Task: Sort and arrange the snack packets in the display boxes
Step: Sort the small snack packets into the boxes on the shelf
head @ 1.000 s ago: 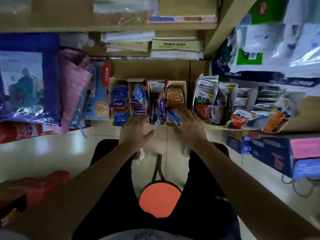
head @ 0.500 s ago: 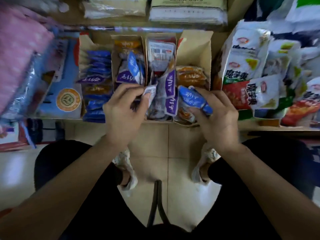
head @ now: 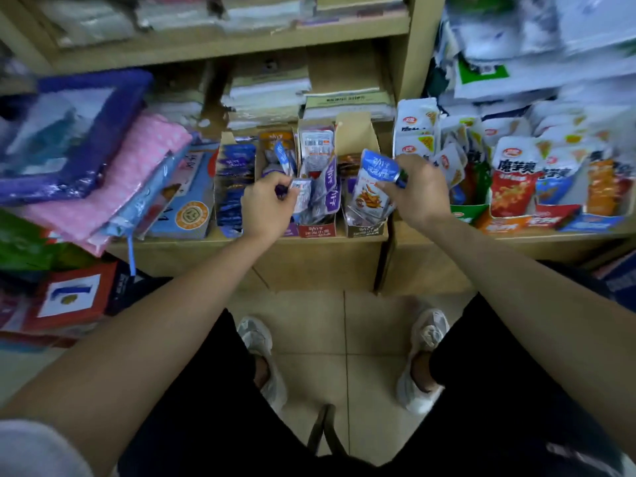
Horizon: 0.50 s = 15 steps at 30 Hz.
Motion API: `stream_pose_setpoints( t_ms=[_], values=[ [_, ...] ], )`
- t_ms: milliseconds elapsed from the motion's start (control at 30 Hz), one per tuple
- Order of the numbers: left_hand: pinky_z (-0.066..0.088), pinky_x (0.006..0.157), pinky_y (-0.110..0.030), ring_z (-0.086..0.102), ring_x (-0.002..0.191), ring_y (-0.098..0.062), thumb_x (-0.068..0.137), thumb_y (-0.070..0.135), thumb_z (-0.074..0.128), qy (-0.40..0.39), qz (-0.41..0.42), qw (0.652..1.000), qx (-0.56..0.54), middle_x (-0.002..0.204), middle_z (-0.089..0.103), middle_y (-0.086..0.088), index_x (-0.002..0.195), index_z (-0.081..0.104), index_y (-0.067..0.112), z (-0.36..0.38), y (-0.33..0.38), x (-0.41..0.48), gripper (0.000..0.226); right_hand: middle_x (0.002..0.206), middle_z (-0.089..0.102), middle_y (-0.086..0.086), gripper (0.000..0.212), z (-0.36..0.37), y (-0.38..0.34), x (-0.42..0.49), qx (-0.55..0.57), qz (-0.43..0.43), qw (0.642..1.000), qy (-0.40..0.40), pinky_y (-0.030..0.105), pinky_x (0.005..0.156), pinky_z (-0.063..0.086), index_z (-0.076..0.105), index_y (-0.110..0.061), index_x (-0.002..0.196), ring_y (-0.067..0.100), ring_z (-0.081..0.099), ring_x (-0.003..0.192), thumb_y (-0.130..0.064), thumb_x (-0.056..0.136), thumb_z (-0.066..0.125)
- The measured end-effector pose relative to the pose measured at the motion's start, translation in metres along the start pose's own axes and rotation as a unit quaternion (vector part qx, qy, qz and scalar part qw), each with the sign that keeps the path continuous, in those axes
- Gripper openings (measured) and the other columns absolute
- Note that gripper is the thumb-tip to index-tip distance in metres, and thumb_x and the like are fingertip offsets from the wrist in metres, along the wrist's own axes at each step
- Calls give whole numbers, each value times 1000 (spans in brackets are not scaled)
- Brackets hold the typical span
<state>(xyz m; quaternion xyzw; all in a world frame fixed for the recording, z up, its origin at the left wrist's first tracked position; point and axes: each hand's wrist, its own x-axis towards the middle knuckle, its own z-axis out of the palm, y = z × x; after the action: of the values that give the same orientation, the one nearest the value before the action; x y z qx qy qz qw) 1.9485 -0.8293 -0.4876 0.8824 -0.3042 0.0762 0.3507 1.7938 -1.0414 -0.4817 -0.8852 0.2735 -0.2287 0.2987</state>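
Whereas the blue-topped packet (head: 373, 185) lay tilted half a second earlier, right hand (head: 418, 194) pinched it upright over the brown display box (head: 364, 230), centre frame; left hand (head: 266, 204) pinched a small silver packet (head: 301, 194). Judged: neither yet placed.

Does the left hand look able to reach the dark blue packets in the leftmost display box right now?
Probably yes: the left hand sits right beside the dark blue packets, nothing between, though its fingers pinch a small packet.

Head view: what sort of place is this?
Most likely a small shop: wooden shelving, cardboard display boxes full of snack packets, and stacked paper goods behind them.
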Motion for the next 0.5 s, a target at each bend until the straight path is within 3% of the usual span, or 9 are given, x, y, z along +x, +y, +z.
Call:
stream_pose_setpoints(
  t_ms=[167,267,367,433,500],
  values=[
    [58,84,-34,67,86,-11,92,27,74,5,-34,998,-44,98,75,-2,104,74,10,-3,-6,0,21,80,57,8,21,-1,-1,-9,38,56,996,50,33,59,34,58,-11,94,26,56,75,-26,93,71],
    [59,75,-24,66,78,0,89,30,77,-6,-60,992,-114,94,74,2,102,74,11,-7,-10,3,23,86,64,7,23,2,-4,-15,97,82,986,103,36,62,45,61,-10,109,23,60,78,-26,95,69],
    [62,70,-28,74,76,-10,90,26,76,-76,-63,975,-198,94,76,-4,106,73,13,-15,-12,7,21,78,62,6,26,1,-4,-22,125,74,978,148,34,59,46,58,-8,111,15,58,69,-28,97,66],
    [63,75,-32,75,78,-12,90,20,76,-100,-55,971,-213,93,76,-2,107,73,15,-17,-14,8,17,68,53,-4,21,-2,-3,-26,165,64,970,167,20,51,38,56,-10,104,3,53,60,-27,98,66],
    [62,82,-37,73,85,-9,90,21,76,-84,-36,980,-179,95,75,7,107,74,18,-15,-13,2,17,69,55,-4,20,-7,-2,-26,214,64,957,183,20,54,40,56,-9,102,2,53,59,-26,97,67]
  ],
)
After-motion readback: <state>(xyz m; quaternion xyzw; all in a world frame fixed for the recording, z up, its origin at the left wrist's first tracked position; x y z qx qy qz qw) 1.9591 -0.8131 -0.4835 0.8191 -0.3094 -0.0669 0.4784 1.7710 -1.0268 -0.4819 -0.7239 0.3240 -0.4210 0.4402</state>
